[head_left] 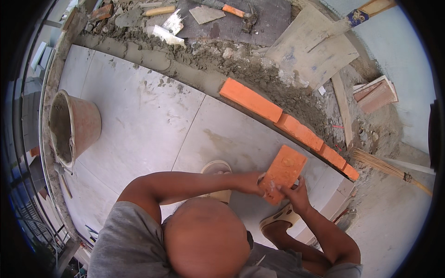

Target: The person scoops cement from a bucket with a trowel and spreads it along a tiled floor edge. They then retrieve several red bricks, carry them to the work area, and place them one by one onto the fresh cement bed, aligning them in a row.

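An orange brick (286, 170) is held up at a tilt between my two hands, over the tiled floor. My left hand (260, 183) grips its left edge; most of those fingers are hidden behind it. My right hand (296, 193) closes on the lower right corner, thumb on the face turned up. Just beyond the held brick, a row of orange bricks (251, 99) lies end to end along the tile edge, beside a strip of grey mortar (204, 78).
A mortar-stained bucket (85, 121) stands at the left on pale tiles (134, 99). Behind the row lie a hammer (234, 11) on a dark board, a large stained board (315, 46) and broken tile pieces (376, 95). A straw broom (382, 166) lies at the right.
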`<state>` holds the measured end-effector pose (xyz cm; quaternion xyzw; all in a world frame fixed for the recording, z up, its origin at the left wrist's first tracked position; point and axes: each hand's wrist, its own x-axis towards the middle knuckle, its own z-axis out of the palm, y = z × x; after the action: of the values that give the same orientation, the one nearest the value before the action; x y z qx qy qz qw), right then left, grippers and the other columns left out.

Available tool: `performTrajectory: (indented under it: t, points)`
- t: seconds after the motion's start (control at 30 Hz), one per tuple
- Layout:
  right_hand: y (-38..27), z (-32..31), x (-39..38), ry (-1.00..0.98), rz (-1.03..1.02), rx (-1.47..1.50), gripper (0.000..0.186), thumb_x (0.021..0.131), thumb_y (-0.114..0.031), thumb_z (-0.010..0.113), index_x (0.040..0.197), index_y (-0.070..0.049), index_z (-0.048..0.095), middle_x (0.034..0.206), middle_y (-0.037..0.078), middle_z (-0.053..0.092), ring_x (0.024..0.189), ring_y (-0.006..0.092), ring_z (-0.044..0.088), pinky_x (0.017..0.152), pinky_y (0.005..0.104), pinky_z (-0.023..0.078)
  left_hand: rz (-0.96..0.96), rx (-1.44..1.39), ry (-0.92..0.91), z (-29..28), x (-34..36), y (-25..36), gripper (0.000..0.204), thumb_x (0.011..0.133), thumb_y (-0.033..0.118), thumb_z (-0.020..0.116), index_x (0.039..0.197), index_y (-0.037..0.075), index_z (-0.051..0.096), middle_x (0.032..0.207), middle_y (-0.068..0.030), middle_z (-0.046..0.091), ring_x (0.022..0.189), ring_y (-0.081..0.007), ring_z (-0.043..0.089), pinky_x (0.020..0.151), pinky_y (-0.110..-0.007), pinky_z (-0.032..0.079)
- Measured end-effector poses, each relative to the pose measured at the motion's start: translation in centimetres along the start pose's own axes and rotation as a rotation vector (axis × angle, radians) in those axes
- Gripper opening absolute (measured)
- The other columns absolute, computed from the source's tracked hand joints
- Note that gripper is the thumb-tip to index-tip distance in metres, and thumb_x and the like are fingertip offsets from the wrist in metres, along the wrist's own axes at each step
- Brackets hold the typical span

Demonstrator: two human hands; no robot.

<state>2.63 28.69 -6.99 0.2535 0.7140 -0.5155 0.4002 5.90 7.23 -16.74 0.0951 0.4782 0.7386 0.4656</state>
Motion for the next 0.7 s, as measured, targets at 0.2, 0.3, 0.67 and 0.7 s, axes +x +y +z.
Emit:
performTrajectory:
  t: [0.2,0.3,0.67,0.7]
  points:
    - [-8.3,0.5,-1.7,-0.096,-0.024,-0.616,0.061,0.075,-0.023,0.077,0.121,0.005,0.048,0.109,0.019,0.063,0.098,0.0263,0.065,0.085,0.0372,0.052,-0.195,0.172,-0.265,-2.8,-4.1,4.8,0.084,0.083,0.034,0.07,0.15,0.002,0.031,0.136,-0.0164,0.055,0.115,-0.0217,0.06,0.099,-0.033,0.045]
    - [-17.5,4.1,-3.7,-0.254,-0.283,-1.066,0.072,0.073,-0.029,0.075,0.129,0.005,0.044,0.107,0.022,0.062,0.098,0.0345,0.065,0.088,0.0411,0.051,-0.202,0.263,-0.18,-4.4,-9.0,6.3,0.087,0.084,0.039,0.07,0.151,0.002,0.029,0.139,-0.017,0.053,0.115,-0.0225,0.06,0.099,-0.034,0.045]
    - [-34.2,19.6,6.7,-0.244,-1.363,-1.511,0.08,0.084,-0.04,0.066,0.152,-0.022,0.029,0.101,0.021,0.068,0.084,0.0384,0.066,0.075,0.0439,0.053,-0.044,0.006,0.598,-5.9,-22.1,15.5,0.08,0.086,0.026,0.074,0.151,0.008,0.031,0.131,-0.0181,0.055,0.112,-0.0271,0.061,0.097,-0.037,0.048]
    - [-33.6,20.9,9.2,-0.252,-1.425,-1.467,0.079,0.084,-0.042,0.065,0.152,-0.023,0.03,0.099,0.021,0.068,0.084,0.0389,0.066,0.075,0.0453,0.053,-0.03,0.083,0.708,-5.1,-23.6,16.8,0.079,0.085,0.025,0.074,0.15,0.009,0.032,0.13,-0.0184,0.055,0.112,-0.0282,0.061,0.096,-0.038,0.049]
